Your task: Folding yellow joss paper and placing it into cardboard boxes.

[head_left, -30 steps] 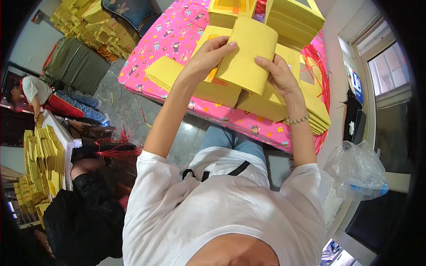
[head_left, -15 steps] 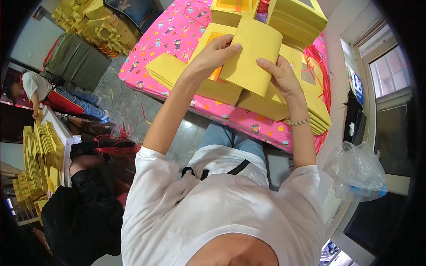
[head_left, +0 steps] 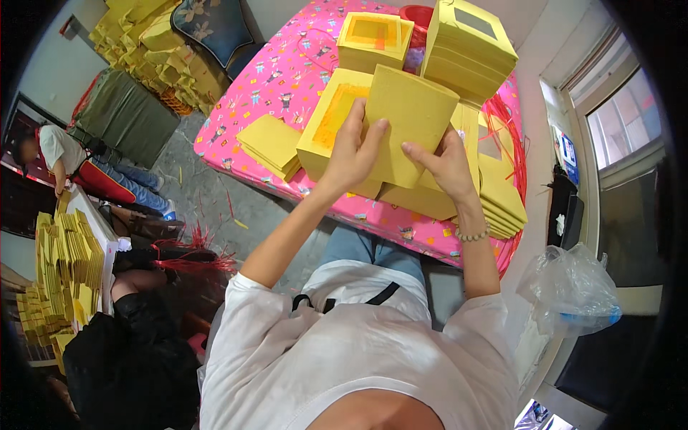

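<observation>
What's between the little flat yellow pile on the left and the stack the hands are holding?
Only bare pink tablecloth shows between the small pile and the held stack, in the head view.

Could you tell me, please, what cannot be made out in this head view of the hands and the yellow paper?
- Underside of the yellow paper bundle: hidden by the bundle itself and both hands.
- Left hand and right hand: palms and thumbs lie behind the bundle.
- Red container: mostly hidden by the tall stack.
- Clear plastic bag: contents too blurred to tell.
</observation>
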`<state>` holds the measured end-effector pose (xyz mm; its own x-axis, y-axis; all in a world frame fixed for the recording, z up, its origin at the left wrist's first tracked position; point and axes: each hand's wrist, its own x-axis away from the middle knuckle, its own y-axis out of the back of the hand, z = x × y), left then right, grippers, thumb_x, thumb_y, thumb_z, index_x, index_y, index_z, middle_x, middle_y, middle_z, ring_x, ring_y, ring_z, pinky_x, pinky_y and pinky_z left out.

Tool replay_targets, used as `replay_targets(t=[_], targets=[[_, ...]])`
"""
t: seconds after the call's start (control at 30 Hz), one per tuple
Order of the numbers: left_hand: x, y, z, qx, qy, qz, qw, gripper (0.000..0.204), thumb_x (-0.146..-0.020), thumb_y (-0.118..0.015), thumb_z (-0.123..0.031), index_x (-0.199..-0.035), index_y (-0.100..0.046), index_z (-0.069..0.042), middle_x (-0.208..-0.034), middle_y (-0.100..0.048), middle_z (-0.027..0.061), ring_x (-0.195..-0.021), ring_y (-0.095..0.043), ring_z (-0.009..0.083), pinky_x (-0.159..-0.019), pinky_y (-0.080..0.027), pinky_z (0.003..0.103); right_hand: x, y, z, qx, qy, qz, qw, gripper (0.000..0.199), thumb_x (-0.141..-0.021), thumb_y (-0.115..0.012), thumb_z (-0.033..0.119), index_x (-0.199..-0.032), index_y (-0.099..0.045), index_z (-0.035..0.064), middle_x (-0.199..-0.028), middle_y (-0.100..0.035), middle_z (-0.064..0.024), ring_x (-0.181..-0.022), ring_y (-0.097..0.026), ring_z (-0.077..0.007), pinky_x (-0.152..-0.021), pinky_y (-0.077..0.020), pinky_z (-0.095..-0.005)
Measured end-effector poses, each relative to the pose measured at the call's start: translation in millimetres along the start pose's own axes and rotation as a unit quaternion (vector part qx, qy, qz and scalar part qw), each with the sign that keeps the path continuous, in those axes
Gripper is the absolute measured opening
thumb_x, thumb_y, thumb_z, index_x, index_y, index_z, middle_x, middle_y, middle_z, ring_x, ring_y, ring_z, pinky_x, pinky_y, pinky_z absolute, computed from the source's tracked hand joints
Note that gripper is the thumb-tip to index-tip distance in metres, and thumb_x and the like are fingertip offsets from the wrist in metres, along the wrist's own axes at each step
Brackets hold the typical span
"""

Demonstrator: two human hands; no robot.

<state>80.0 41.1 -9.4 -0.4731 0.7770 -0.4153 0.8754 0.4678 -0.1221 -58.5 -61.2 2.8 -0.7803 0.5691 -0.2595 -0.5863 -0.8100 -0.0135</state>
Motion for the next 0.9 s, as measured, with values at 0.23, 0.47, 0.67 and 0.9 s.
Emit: replay_targets(t=[0.23, 0.47, 0.67, 0.9], targets=[[15, -2, -3, -0.043, -0.054, -0.022, 0.997, 0.022, -0.093, -0.046, -0.005, -0.114, -0.042, 0.000, -0.096, -0.057, 0.0122, -0.090, -0.054, 0.0142, -0.077, -0.044, 0.029, 11, -4, 6, -0.011, 0.019, 0.002, 1.000, 0.051, -0.080, -0.070, 0.005, -0.124, -0.044, -0.0013, -0.114, -0.058, -0.0084, -0.101, -0.057, -0.0137, -0.086, -0.0484, -0.0280], [18, -8, -14, 0.047, -0.019, -0.005, 0.999, 0.026, -0.095, -0.047, -0.007, -0.120, -0.042, 0.000, -0.109, -0.055, 0.0076, -0.101, -0.051, 0.0120, -0.087, -0.041, 0.026, 15, -8, 5, -0.028, 0.009, -0.042, 0.999, 0.039, -0.084, -0.068, 0.012, -0.117, -0.052, -0.0011, -0.109, -0.062, -0.0080, -0.096, -0.059, -0.0128, -0.082, -0.0482, -0.0270], [19, -7, -19, 0.106, 0.032, 0.014, 0.994, 0.031, -0.095, -0.048, -0.006, -0.124, -0.041, 0.002, -0.115, -0.054, 0.0071, -0.106, -0.049, 0.0101, -0.090, -0.041, 0.025, 17, -5, 6, -0.026, 0.021, -0.032, 0.999, 0.035, -0.085, -0.067, 0.011, -0.115, -0.054, -0.0006, -0.107, -0.062, -0.0076, -0.095, -0.059, -0.0123, -0.082, -0.0481, -0.0270], [21, -9, -18, 0.072, 0.018, 0.015, 0.997, 0.030, -0.095, -0.047, -0.007, -0.123, -0.043, 0.001, -0.113, -0.055, 0.0064, -0.104, -0.050, 0.0101, -0.090, -0.041, 0.025, 19, -3, 6, -0.023, 0.015, -0.036, 0.999, 0.036, -0.084, -0.068, 0.012, -0.115, -0.054, -0.0003, -0.107, -0.063, -0.0075, -0.094, -0.059, -0.0126, -0.081, -0.0483, -0.0270]])
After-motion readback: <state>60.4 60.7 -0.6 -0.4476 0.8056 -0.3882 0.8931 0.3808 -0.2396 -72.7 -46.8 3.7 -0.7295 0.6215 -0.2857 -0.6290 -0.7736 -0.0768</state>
